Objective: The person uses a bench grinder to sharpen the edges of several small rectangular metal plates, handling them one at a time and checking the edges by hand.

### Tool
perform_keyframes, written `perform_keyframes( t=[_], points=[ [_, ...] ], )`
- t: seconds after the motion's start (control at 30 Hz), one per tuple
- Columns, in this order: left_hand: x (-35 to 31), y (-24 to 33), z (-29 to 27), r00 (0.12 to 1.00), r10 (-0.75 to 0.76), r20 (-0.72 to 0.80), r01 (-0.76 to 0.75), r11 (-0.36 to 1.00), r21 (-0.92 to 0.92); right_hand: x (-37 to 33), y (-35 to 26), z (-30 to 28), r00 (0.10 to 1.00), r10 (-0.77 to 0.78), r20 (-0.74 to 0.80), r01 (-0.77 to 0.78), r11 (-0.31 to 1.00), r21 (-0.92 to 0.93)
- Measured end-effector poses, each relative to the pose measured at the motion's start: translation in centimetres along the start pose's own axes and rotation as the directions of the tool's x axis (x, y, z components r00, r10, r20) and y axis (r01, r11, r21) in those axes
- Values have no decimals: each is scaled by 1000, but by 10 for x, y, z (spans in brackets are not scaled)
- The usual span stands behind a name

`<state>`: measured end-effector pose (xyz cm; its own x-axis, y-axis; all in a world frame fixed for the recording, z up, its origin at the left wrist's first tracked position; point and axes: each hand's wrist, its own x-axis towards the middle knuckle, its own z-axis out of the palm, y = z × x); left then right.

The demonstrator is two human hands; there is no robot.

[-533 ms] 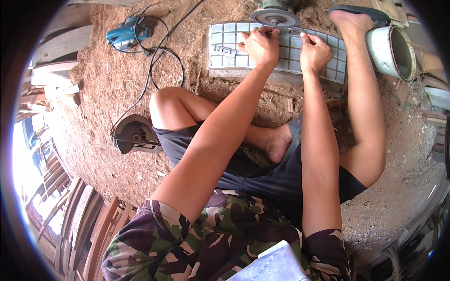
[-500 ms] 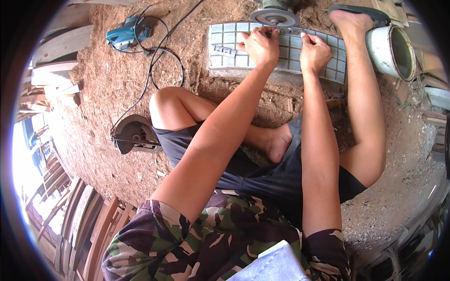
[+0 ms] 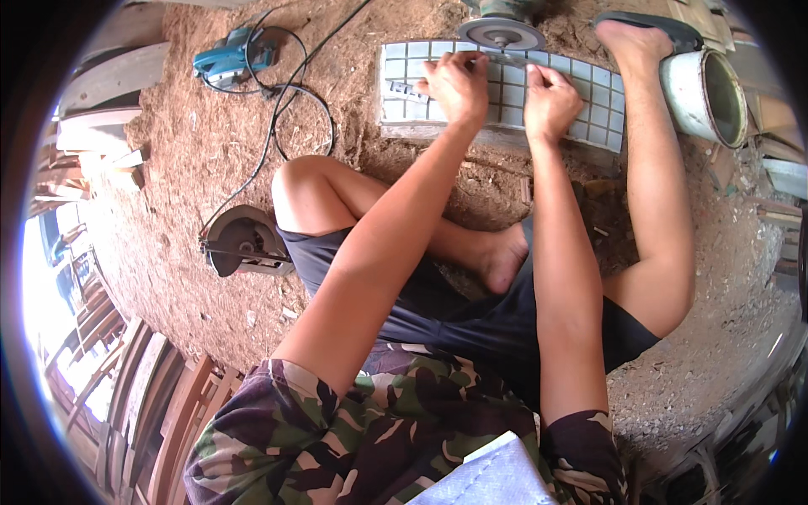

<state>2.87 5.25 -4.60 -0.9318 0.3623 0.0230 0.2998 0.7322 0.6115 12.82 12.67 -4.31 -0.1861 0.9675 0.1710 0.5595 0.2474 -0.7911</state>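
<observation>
Between my two hands is a thin grey metal strip (image 3: pixel 507 60), just below the grinding disc (image 3: pixel 502 35) in the view. My left hand (image 3: pixel 459 88) pinches its left end, fingers closed. At the right end my right hand (image 3: pixel 553 103) grips it between thumb and bent fingers. Both hands are over a tiled slab (image 3: pixel 602 99) with a white grid surface. The disc belongs to a grinder (image 3: pixel 503 7), partly cut off at the top edge. Left of my left hand, a small slotted metal plate (image 3: pixel 407 91) lies on the tiles. Whether the strip touches the disc I cannot tell.
A teal power tool (image 3: pixel 234 61) with a looped black cable (image 3: pixel 331 126) lies on the sawdust at far left. Nearer stands a circular saw (image 3: pixel 244 242). A white bucket (image 3: pixel 694 97) lies beside my outstretched right leg. Wooden boards (image 3: pixel 172 404) are stacked at lower left.
Both hands have shifted slightly left and toward me, the strip still between them. The strip sits a little farther from the disc's centre. The view has moved slightly.
</observation>
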Motion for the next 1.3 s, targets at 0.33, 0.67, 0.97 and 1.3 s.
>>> perform_keyframes(
  t=[0.33,0.67,0.97,1.3],
  points=[
    [25,-40,-34,999,25,-35,-27,998,-64,-18,-34,39,999,-41,32,41,999,0],
    [25,-42,-31,998,29,-54,-32,998,-47,-17,-38,39,999,6,40,-6,1000,2],
    [27,-37,-34,1000,-2,-20,2,1000,-17,-15,-34,43,998,37,59,-35,999,-36],
    [32,-41,-26,999,4,-54,-3,1000,23,-14,-36,42,998,36,56,-35,999,-11]
  ],
)
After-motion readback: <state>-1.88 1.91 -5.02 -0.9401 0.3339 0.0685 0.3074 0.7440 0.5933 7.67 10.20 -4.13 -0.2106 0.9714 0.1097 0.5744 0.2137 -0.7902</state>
